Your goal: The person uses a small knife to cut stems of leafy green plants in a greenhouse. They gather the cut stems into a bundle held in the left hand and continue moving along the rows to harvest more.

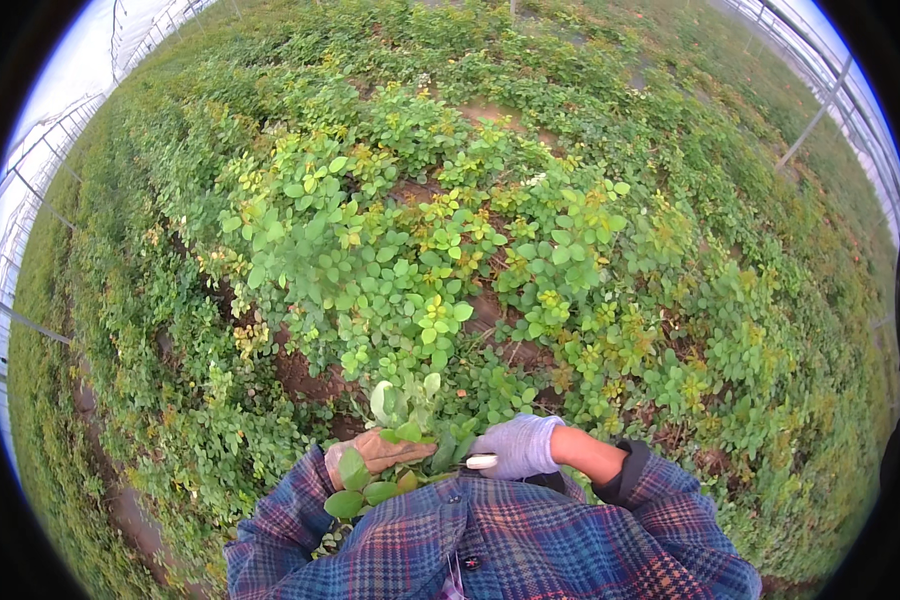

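Observation:
My left hand (379,454), in a tan and whitish work glove, is closed around leafy green stems (351,491) low in the view, close to my plaid shirt. Leaves stick out above and below its fingers. Just to the right, my right hand (514,448), in a pale lavender knit glove, grips a tool with a white handle end (481,461); the rest of the tool is hidden, so its kind cannot be told. Both hands nearly meet over the cut or gathered leaves (405,405); whether those are still attached to a plant cannot be told.
Dense rose-like bushes (420,247) surround me on all sides. Bare brown soil (307,375) shows between them, and a narrow path (131,517) runs at the lower left. Metal greenhouse posts (816,120) and frames stand at both far edges.

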`<state>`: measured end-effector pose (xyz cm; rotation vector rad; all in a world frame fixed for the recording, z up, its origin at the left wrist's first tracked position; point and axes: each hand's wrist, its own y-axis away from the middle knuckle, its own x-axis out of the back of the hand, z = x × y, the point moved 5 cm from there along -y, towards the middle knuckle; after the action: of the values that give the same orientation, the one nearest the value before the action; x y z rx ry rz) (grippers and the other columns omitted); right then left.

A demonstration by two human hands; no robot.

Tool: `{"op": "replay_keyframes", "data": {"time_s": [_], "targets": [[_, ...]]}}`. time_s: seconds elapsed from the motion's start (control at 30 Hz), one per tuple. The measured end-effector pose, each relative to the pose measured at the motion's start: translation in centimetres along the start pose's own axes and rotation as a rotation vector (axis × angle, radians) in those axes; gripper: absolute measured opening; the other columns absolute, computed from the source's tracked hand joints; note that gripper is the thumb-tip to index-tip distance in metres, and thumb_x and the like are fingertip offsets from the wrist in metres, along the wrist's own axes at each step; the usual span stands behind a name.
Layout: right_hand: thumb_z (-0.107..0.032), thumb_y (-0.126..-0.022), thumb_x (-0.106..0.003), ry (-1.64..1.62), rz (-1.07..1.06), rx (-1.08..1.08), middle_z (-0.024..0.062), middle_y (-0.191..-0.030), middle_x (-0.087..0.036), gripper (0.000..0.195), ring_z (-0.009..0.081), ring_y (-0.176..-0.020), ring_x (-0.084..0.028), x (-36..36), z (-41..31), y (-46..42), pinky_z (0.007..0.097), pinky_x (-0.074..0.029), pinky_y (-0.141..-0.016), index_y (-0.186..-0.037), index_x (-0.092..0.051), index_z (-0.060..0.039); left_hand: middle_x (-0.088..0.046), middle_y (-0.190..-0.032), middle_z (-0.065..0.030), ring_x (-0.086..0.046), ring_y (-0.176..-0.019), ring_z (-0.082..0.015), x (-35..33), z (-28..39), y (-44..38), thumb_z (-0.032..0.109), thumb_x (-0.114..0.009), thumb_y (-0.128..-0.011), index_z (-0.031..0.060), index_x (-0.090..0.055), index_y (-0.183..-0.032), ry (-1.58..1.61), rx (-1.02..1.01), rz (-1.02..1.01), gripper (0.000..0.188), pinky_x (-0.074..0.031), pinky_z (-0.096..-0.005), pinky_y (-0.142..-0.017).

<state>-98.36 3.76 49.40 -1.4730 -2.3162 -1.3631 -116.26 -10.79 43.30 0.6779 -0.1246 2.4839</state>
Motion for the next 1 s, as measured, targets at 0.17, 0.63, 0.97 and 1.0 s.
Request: {"op": "replay_keyframes", "data": {"time_s": [0.17, 0.63, 0.97, 1.0], "targets": [[-0.042, -0.087, -0.057, -0.323, 0.244, -0.108, 0.0173, -0.116, -0.068, 0.058, 0.0358, -0.104, -0.066, -1.8, 7.3, 3.8, 0.0397, -0.050, -0.091, -0.140, -0.054, -0.0181, -0.048, -0.146, -0.0200, -0.048, -0.135, -0.0337, 0.1, 3.5, 0.8, 0.025, -0.053, -0.098, 0.0021, -0.052, -0.140, 0.352, 0.044, -0.005, 0.048, -0.038, -0.0394, -0.114], [-0.042, -0.082, -0.071, -0.878, 0.909, -0.545, 0.0139, -0.103, -0.071, 0.060, 0.0238, -0.092, -0.068, -9.4, 14.9, 1.8, 0.0337, -0.052, -0.084, -0.137, -0.058, -0.0185, -0.065, -0.124, -0.0135, -0.061, -0.114, -0.0295, -1.1, -17.1, 3.2, 0.030, -0.054, -0.101, 0.0015, -0.060, -0.132, 1.078, 0.520, 0.168, 0.042, -0.042, -0.0390, -0.109], [-0.041, -0.080, -0.071, -1.228, 0.747, -0.841, 0.0206, -0.118, -0.068, 0.069, 0.0281, -0.109, -0.065, -11.7, 13.9, -9.3, 0.0342, -0.048, -0.096, -0.137, -0.056, -0.0053, -0.064, -0.128, -0.0117, -0.063, -0.116, -0.0250, 40.9, -15.2, -15.1, 0.021, -0.058, -0.098, 0.0091, -0.051, -0.141, -0.279, -0.089, 0.888, 0.044, -0.049, -0.0351, -0.102], [-0.035, -0.080, -0.073, -1.192, 0.772, -0.848, 0.0140, -0.106, -0.069, 0.068, 0.0202, -0.095, -0.063, -12.2, 14.3, -11.1, 0.0308, -0.049, -0.085, -0.138, -0.055, -0.0058, -0.063, -0.131, -0.0115, -0.063, -0.117, -0.0255, 44.4, -17.6, -17.5, 0.023, -0.055, -0.100, 0.0127, -0.049, -0.143, -0.515, -0.077, 0.927, 0.045, -0.049, -0.0346, -0.101]]}}
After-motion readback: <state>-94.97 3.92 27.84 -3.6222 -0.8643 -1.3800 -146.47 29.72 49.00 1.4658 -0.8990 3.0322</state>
